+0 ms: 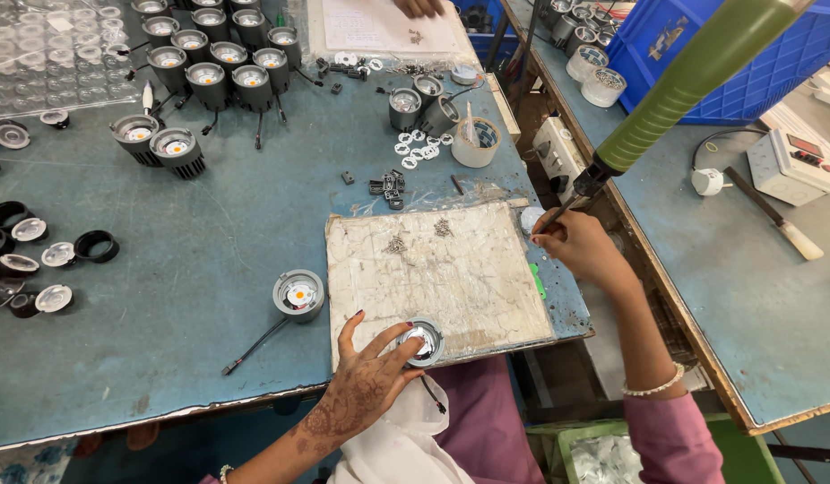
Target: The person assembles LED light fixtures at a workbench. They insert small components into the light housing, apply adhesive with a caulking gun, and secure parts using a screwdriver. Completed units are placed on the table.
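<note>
My left hand (366, 381) holds a small round grey lamp housing (423, 341) at the near edge of a worn white work board (469, 278). My right hand (581, 244) grips the tip of a green-handled electric screwdriver (684, 85) that hangs over the board's right edge. Two small heaps of screws (396, 244) lie at the board's far side. A second grey lamp housing (298, 295) with an orange centre and a black cable sits just left of the board.
Several finned grey lamp bodies (209, 67) stand at the far left. Black rings and reflectors (38, 260) lie at the left edge. A tape roll (476, 142) and white washers sit behind the board. A blue crate (693, 54) and a white box (791, 166) are on the right bench. Another person's hand (419, 7) rests on a paper.
</note>
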